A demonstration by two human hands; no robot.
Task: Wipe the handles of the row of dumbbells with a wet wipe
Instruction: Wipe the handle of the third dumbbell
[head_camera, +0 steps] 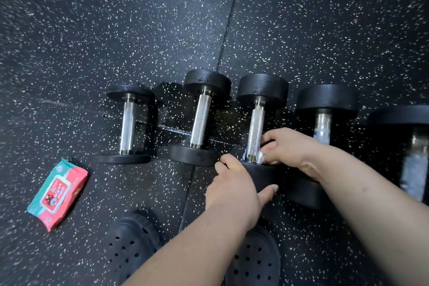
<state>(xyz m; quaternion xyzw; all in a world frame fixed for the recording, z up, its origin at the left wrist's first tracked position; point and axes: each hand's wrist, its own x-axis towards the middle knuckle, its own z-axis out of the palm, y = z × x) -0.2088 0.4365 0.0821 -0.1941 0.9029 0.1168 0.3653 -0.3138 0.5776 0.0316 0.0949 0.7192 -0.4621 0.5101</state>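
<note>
Left hand (234,183) grips the near head (263,176) (black rubber) of the third dumbbell (262,88); right hand (286,146) clasps its handle (255,127).

Left clog (132,246): dark and rounded at the toe, with rows of small round holes over the top; it is at 6 o'clock in the view.
Right clog (255,260): same dark colour and same round holes; it is at 3 o'clock from the left clog and partly covered.
Forearms (199,246): bare from the wrist to the picture edge.
Left grip (234,183): the thumb nail is long and pale.
Right grip (285,146): one nail shows, pale and glossy.
</note>
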